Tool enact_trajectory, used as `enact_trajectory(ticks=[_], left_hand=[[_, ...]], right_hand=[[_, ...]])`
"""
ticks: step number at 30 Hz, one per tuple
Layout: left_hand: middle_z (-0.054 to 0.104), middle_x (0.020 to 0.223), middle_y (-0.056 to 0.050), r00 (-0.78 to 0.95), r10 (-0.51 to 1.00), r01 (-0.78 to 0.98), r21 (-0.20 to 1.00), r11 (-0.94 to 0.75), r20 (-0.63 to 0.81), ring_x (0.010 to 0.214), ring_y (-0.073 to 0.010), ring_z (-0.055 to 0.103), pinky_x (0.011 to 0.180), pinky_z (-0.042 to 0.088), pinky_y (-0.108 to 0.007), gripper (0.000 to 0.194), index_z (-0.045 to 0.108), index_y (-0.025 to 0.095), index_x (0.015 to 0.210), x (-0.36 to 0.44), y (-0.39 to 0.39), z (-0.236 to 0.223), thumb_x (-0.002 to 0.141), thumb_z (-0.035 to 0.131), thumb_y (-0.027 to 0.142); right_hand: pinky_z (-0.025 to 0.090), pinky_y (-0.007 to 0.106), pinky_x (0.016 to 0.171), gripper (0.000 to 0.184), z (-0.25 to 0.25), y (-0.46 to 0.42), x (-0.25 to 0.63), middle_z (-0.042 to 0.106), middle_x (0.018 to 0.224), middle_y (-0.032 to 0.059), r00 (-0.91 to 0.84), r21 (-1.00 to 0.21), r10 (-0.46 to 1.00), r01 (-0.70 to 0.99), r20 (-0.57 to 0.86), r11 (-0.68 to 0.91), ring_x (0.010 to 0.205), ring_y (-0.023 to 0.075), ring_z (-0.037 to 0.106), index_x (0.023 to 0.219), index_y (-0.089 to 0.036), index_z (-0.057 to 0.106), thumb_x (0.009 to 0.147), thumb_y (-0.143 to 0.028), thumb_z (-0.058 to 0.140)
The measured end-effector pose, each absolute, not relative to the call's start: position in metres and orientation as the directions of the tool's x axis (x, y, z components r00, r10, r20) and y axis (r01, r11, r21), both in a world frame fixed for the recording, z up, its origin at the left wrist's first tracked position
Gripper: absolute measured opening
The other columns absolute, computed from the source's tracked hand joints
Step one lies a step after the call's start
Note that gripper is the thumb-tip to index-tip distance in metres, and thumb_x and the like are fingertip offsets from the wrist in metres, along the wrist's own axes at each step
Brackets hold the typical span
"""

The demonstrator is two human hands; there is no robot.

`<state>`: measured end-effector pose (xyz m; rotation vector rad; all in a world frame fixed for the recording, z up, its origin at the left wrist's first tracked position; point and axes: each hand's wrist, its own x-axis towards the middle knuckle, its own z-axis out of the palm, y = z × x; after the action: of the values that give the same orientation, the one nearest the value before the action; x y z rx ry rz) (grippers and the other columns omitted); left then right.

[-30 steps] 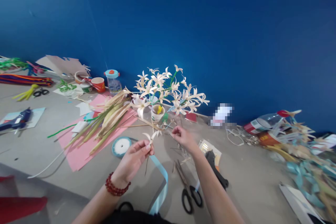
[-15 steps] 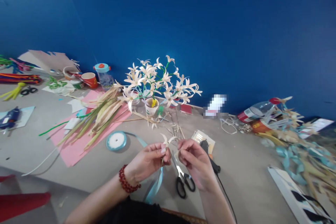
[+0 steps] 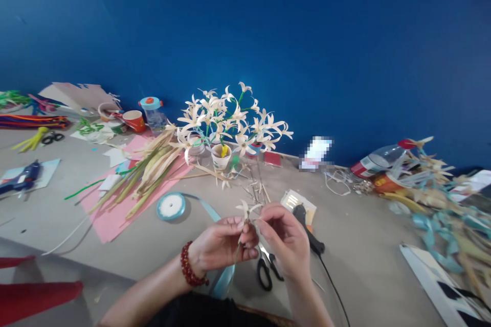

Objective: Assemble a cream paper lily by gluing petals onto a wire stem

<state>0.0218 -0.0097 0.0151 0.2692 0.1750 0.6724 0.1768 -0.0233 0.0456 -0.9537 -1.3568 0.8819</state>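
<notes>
A small cream-petalled artificial flower (image 3: 245, 208) is pinched at its base by my left hand (image 3: 220, 248), and its thin stem runs down past the fingers. My right hand (image 3: 289, 240) is closed in a pinch against the flower's right side; what lies between its fingertips is too small to make out. Light blue ribbon (image 3: 224, 282) hangs below my left wrist. Black-handled scissors (image 3: 264, 273) lie under the hands, partly covered. A ribbon spool (image 3: 171, 206) rests to the left. Behind stand finished cream flowers (image 3: 241, 140) in a paper cup (image 3: 221, 157).
Dried husks (image 3: 153, 171) lie on pink paper (image 3: 109, 225). A black glue gun (image 3: 309, 227) with its cord is at right, a blue glue gun (image 3: 26, 176) at far left. A plastic bottle (image 3: 383, 158) and ribbon scraps (image 3: 437, 240) crowd the right side. A blue wall backs the table.
My right hand has come in against the flower, from slightly apart. The flower and my left hand have shifted a little right and down. The scissors are more covered now.
</notes>
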Motion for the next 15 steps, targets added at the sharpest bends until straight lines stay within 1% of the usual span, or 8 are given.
enact_trajectory(ticks=[6,15], left_hand=[[0.045,0.064,0.001,0.775,0.628,-0.585,0.295,0.755,-0.071,0.069,-0.0130,0.051,0.076,0.043,-0.031,0.016,0.063,0.011,0.073,0.0225,-0.0105,0.0168,0.079,0.073,0.022],[0.049,0.064,0.001,0.781,0.622,-0.586,0.278,0.761,-0.058,0.069,-0.0127,0.052,0.075,0.045,-0.030,0.015,0.063,0.011,0.074,0.0216,-0.0095,0.0178,0.080,0.072,0.021]], right_hand=[[0.047,0.027,0.061,0.006,0.0471,-0.0246,0.1757,0.061,0.075,0.0018,0.023,-0.897,0.908,0.164,0.419,0.410,0.068,0.0158,0.060,0.081,-0.021,0.065,0.086,-0.018,0.064],[0.048,0.028,0.062,0.006,0.0474,-0.0242,0.1717,0.066,0.074,0.0024,0.047,-0.888,0.909,0.243,0.413,0.391,0.066,0.0163,0.061,0.083,-0.022,0.068,0.086,-0.021,0.064]])
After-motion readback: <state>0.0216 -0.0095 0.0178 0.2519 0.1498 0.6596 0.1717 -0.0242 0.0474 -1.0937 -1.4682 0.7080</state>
